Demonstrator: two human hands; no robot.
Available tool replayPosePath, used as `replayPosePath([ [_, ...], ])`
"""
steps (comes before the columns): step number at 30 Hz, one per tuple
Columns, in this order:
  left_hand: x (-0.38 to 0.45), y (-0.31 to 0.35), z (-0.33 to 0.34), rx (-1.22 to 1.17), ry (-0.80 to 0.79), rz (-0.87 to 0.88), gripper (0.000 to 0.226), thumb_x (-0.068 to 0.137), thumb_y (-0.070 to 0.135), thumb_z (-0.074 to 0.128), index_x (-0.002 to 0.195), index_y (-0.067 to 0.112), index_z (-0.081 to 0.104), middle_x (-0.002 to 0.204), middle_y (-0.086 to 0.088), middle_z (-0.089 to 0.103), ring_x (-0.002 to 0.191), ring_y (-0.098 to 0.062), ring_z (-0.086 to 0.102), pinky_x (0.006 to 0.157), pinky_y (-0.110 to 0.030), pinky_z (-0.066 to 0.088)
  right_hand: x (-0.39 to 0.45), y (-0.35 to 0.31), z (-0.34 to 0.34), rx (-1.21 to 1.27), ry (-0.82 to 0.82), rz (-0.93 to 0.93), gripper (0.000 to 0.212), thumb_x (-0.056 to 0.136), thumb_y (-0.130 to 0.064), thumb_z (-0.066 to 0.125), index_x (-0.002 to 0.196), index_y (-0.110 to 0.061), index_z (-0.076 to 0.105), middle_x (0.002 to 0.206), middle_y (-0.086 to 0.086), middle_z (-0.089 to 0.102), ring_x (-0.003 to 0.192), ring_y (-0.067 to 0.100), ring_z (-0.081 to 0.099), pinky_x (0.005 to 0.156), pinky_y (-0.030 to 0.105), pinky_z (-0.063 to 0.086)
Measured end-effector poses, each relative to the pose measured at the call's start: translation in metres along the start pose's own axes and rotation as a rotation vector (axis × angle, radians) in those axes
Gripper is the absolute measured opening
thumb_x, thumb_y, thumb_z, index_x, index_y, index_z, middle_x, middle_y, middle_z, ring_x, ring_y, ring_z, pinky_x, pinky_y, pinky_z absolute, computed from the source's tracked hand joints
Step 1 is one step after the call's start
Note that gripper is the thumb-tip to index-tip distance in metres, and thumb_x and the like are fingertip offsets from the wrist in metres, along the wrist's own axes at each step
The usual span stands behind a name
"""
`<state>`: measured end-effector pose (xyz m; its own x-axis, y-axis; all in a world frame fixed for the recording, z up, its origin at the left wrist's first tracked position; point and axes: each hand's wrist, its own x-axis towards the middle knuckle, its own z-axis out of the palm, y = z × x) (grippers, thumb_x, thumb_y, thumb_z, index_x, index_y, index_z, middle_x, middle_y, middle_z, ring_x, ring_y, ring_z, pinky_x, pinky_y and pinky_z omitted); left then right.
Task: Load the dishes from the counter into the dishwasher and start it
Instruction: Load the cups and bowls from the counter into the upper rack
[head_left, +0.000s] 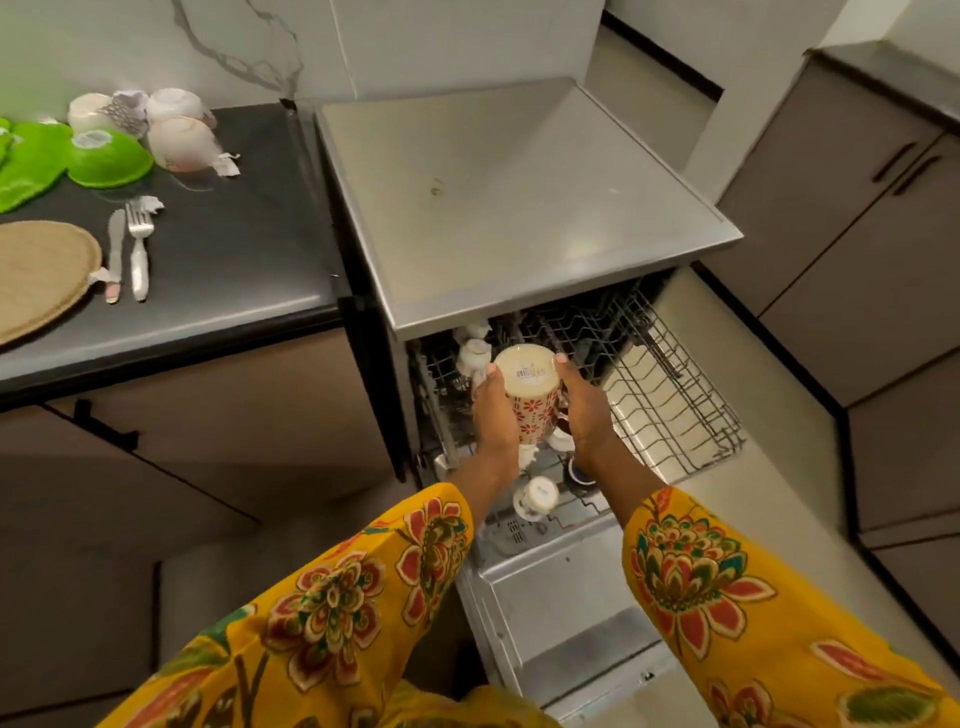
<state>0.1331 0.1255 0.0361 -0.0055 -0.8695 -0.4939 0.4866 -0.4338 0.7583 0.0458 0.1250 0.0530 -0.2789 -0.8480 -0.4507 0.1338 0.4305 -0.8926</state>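
A cream mug with a red flower pattern is held upside down over the pulled-out dishwasher rack. My left hand grips its left side and my right hand grips its right side. Small white cups sit at the rack's back left, and another white cup lies at the rack's front. On the dark counter stand several upturned white bowls, a green bowl, a fork and a knife.
The dishwasher's steel top overhangs the rack. Its open door lies flat below my arms. A woven mat and green plates lie at the counter's left. Brown cabinets stand to the right.
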Motion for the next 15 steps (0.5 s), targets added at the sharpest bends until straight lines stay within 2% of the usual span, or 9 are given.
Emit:
replayPosePath([
  [3,0.007,-0.031,0.009,0.048,-0.002,-0.075,0.069,0.079,0.068,0.037,0.126,0.020,0.054,0.122,-0.015,0.062,0.111,-0.034,0.060,0.097,-0.057,0.046,0.003,0.008,-0.025,-0.012,-0.025,0.036,0.021,0.094,-0.036,0.052,0.091,-0.019,0.063,0.087,-0.002,0.064,0.079,0.008,0.058,0.067,0.027,0.048],
  [4,0.005,-0.034,0.013,0.073,0.000,-0.103,0.070,0.079,0.069,0.037,0.126,0.019,0.055,0.122,-0.014,0.062,0.111,-0.033,0.060,0.097,-0.055,0.046,0.006,0.011,-0.032,-0.013,-0.027,0.037,0.019,0.095,-0.034,0.051,0.097,-0.018,0.062,0.087,-0.003,0.063,0.078,0.008,0.058,0.064,0.025,0.045],
  [6,0.001,-0.035,0.020,0.102,0.007,-0.121,0.056,0.093,0.060,0.031,0.120,0.017,0.055,0.119,-0.010,0.063,0.103,-0.025,0.061,0.092,-0.045,0.050,0.008,0.015,-0.044,-0.007,-0.024,0.042,0.019,0.095,-0.032,0.051,0.102,-0.018,0.061,0.088,-0.003,0.064,0.078,0.008,0.058,0.062,0.024,0.043],
  [8,0.006,-0.043,0.024,0.128,-0.020,-0.153,0.038,0.101,0.046,0.026,0.112,0.021,0.053,0.107,-0.004,0.061,0.090,-0.015,0.059,0.079,-0.031,0.050,0.012,0.020,-0.052,0.011,-0.015,0.059,0.019,0.094,-0.032,0.052,0.101,-0.017,0.063,0.091,0.000,0.066,0.081,0.010,0.059,0.066,0.027,0.047],
  [10,0.011,-0.048,0.029,0.173,-0.031,-0.176,0.032,0.103,0.040,0.025,0.111,0.023,0.050,0.103,-0.001,0.057,0.085,-0.009,0.055,0.071,-0.026,0.045,0.018,0.022,-0.059,0.017,-0.007,0.089,0.018,0.093,-0.032,0.053,0.098,-0.019,0.064,0.096,0.003,0.067,0.084,0.012,0.060,0.074,0.031,0.050],
  [13,0.021,-0.047,0.038,0.217,-0.053,-0.191,0.036,0.104,0.034,0.026,0.126,0.016,0.048,0.111,-0.002,0.053,0.092,-0.010,0.050,0.077,-0.026,0.040,0.035,0.025,-0.069,0.008,0.013,0.103,0.015,0.093,-0.034,0.052,0.092,-0.024,0.063,0.096,0.003,0.066,0.086,0.013,0.060,0.084,0.037,0.049],
  [15,0.032,-0.045,0.045,0.239,-0.077,-0.213,0.041,0.104,0.033,0.027,0.133,0.011,0.046,0.122,-0.007,0.054,0.097,-0.010,0.049,0.079,-0.026,0.040,0.048,0.025,-0.073,-0.007,0.021,0.104,0.015,0.094,-0.035,0.051,0.094,-0.024,0.061,0.093,0.000,0.065,0.084,0.010,0.058,0.083,0.034,0.046],
])
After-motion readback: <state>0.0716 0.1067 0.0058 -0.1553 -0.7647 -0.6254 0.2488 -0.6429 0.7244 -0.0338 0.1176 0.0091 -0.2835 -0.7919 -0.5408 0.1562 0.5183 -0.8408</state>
